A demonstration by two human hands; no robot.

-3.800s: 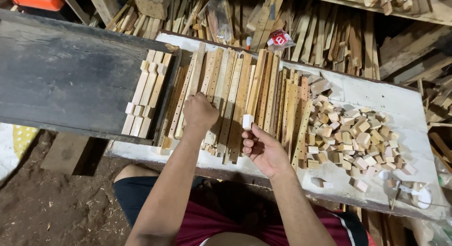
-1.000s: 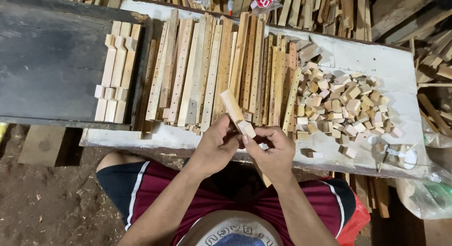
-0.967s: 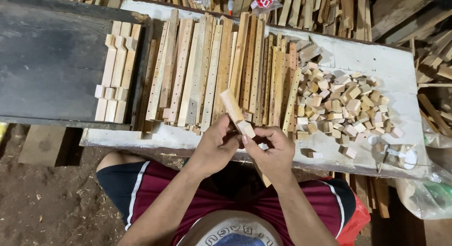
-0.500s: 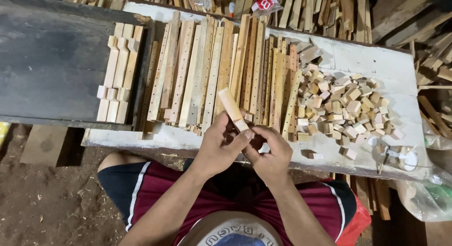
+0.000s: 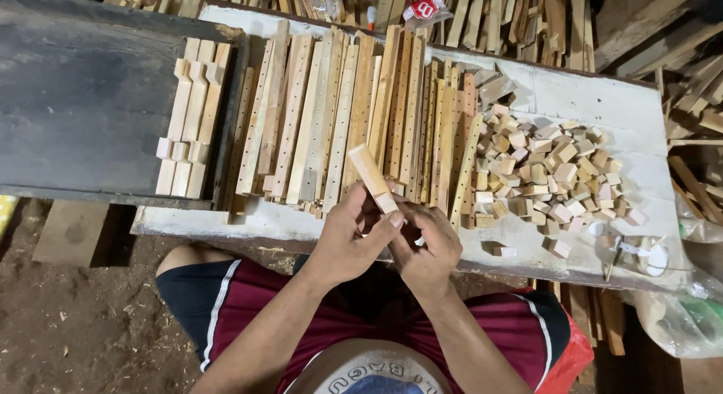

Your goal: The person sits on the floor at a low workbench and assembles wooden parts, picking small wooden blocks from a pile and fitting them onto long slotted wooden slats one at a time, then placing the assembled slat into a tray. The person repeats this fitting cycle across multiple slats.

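Observation:
Both my hands meet at the near edge of the white worktable [image 5: 602, 108]. My left hand [image 5: 348, 239] grips the lower end of a pale wooden strip [image 5: 369, 173] that slants up and to the left. My right hand [image 5: 429, 243] closes on the same lower end from the right, fingers curled; whether a small block sits under them I cannot tell. Behind the strip lies a row of long wooden slats with drilled holes [image 5: 339, 115]. A heap of small wooden blocks [image 5: 550, 168] lies to the right.
A dark board [image 5: 83, 100] at left carries finished pale wooden pieces [image 5: 192, 115] laid side by side. Two loose blocks [image 5: 557, 247] and a small white tool [image 5: 648, 257] lie near the table's right front edge. Scrap wood piles fill the back and right. Dirt floor below.
Earlier my left hand reached among the slats while my right held a small block. Both hands have come together on one strip at the table's near edge; little movement over the last second.

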